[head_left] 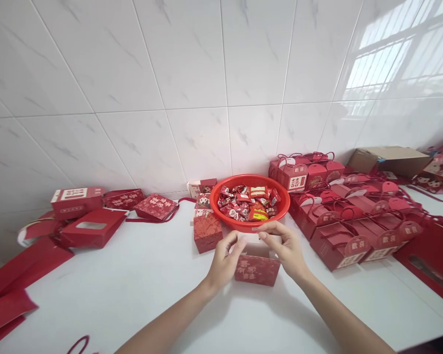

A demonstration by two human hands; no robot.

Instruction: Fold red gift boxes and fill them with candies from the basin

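Observation:
A small red patterned box (pixel 257 271) with pale characters on its front stands upright on the white table, its top open and the inside showing. My left hand (pixel 228 256) is at its left top edge, thumb and fingers pinched at a whitish flap. On the opposite side my right hand (pixel 283 246) pinches at the top back edge of the same box, thumb near index finger. Just behind both hands sits a red plastic basket (pixel 286 204) of wrapped candies (pixel 243 201). Another red patterned box (pixel 207 232) stands left of my left hand.
Rows of red handled boxes (pixel 339 246) fill the right side, with a brown cardboard box (pixel 391 160) behind. More red boxes (pixel 94 227) and folded red pieces (pixel 22 268) lie on the left. A tiled wall (pixel 195 142) stands behind.

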